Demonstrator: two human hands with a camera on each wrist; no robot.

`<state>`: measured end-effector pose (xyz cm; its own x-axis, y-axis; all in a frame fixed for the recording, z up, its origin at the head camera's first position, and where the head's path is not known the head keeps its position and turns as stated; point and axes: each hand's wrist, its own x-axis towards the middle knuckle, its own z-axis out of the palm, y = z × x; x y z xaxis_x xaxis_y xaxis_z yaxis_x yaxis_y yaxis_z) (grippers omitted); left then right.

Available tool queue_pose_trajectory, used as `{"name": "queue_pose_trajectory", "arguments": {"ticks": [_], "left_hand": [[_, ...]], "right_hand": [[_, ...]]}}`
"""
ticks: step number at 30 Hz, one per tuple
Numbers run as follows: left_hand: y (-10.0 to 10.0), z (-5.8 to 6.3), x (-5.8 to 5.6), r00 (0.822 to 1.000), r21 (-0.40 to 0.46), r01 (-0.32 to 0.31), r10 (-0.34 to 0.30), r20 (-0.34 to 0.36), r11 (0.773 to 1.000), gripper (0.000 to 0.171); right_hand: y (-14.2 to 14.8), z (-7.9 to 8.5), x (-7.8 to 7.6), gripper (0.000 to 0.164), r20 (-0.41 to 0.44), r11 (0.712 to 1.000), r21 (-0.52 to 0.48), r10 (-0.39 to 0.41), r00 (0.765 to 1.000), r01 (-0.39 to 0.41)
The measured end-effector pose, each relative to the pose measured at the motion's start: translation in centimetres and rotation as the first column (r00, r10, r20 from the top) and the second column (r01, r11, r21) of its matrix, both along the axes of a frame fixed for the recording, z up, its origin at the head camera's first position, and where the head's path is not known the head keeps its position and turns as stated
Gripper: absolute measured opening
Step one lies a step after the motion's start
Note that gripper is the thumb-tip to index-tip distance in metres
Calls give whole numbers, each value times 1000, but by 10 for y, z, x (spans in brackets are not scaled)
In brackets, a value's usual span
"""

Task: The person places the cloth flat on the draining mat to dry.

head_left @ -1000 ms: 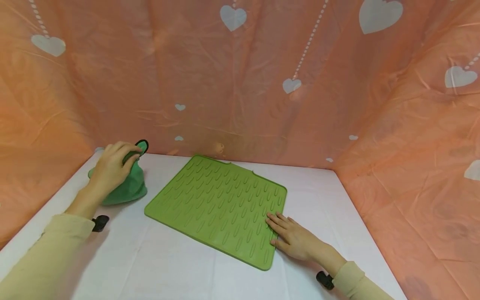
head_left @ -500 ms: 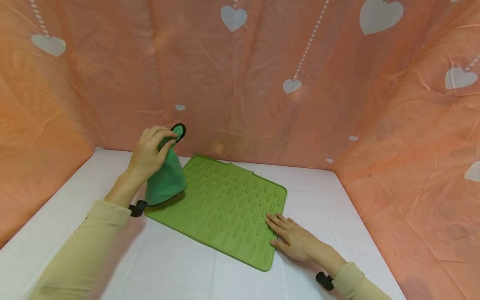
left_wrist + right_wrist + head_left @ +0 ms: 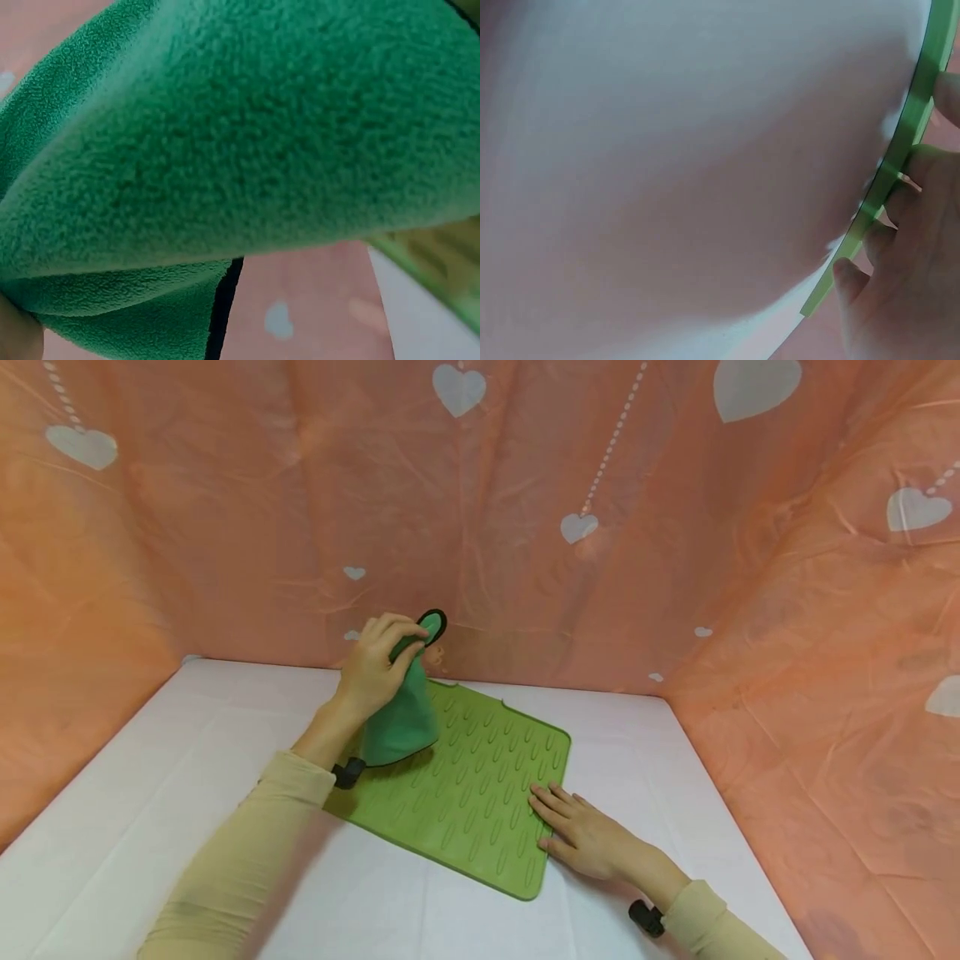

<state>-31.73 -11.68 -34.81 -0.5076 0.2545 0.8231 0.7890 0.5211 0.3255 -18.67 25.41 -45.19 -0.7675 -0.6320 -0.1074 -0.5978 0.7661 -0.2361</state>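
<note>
My left hand [image 3: 375, 668] pinches a green terry cloth [image 3: 401, 722] with dark edging near its top, and the cloth hangs down from the fingers over the left part of a green ridged mat [image 3: 480, 793]. A black-edged fold of the cloth sticks out past the fingertips. Terry pile of the cloth [image 3: 240, 142] fills most of the left wrist view. My right hand [image 3: 585, 835] lies flat with its fingers spread on the mat's right edge. In the right wrist view, the fingers of the right hand [image 3: 907, 225] rest along the mat's green rim [image 3: 885, 176].
The mat lies angled on a white-covered table [image 3: 247, 827], with a notch in its far edge. An orange curtain [image 3: 480, 527] with pale hearts stands behind and on both sides. Each wrist carries a small black camera [image 3: 348, 772].
The left hand has lifted the green cloth from the table at the left and carried it right, over the mat. The right hand has stayed on the mat's edge.
</note>
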Motion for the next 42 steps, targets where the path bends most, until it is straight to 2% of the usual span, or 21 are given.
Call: {"name": "queue_pose_trajectory", "arguments": {"ticks": [5, 10, 14, 18, 21, 26, 28, 29, 33, 36, 42], "left_hand": [[25, -9, -4, 998, 4, 61, -61, 9, 998, 17], [41, -21, -6, 995, -34, 83, -81, 61, 996, 17], [46, -29, -5, 986, -96, 83, -68, 153, 992, 18], [46, -40, -6, 963, -188, 62, -9, 269, 980, 21], [46, -49, -7, 928, -278, 66, 43, 369, 958, 25], [46, -61, -6, 821, -418, 148, 124, 557, 896, 34], [46, -66, -4, 790, -464, 185, 149, 594, 867, 36], [47, -68, -4, 783, -479, 205, 151, 604, 853, 37], [49, -77, -4, 788, -535, 249, 152, 596, 807, 35], [51, -82, -4, 799, -566, 253, 161, 579, 784, 34], [53, -86, -2, 811, -589, 244, 171, 560, 771, 35]], "right_hand": [[-3, 1, -1, 64, -4, 1000, -5, 11, 1000, -11], [-3, 2, -1, 64, -8, 1000, -8, 12, 1000, -12], [-3, 2, -1, 65, -3, 1000, 3, 4, 1000, -4], [-2, 2, 0, 64, 0, 1000, -8, 9, 1000, -9], [-1, 3, 1, 64, 6, 1000, -15, 8, 1000, -8], [-2, 3, 1, 65, 12, 1000, -3, 0, 1000, 0], [-2, 3, 1, 65, 11, 1000, 0, -1, 1000, 1], [-2, 3, 1, 65, 11, 1000, 2, -2, 1000, 2], [-2, 3, 1, 65, 11, 1000, 3, -3, 1000, 2], [-2, 2, 1, 65, 12, 1000, 7, -3, 1000, 3], [-2, 3, 1, 64, 16, 1000, -3, -6, 1000, 6]]}}
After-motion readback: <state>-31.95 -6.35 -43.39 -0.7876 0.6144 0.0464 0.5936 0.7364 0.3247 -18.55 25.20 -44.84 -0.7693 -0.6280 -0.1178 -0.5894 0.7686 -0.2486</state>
